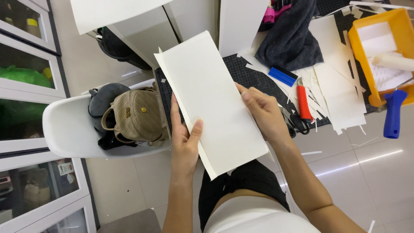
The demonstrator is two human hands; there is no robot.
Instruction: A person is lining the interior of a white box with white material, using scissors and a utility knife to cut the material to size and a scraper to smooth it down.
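Right now I am looking down from the head camera at two bare hands holding a long cream sheet of paper (211,101) in the air, above the lap and the near edge of a dark cutting mat (254,75). The sheet's long axis runs on a slant, from the upper left, far from the body, down to the lower right, close to the body.

My left hand (184,144) grips the sheet's left long edge near the lower end, thumb lying on top and fingers hidden beneath. My right hand (264,113) pinches the opposite long edge about midway along, fingers curled over the rim. So the hands sit apart, one on each long side, both clamped on the same sheet, and the left is nearer the sheet's close end.

On the mat to the right lie a red-handled knife (303,102), a blue scraper (282,76), scissors (295,121) and loose white offcuts. A yellow tray (360,51) with a paint roller sits at far right. To the left, a white chair (64,129) carries a tan backpack (138,114).
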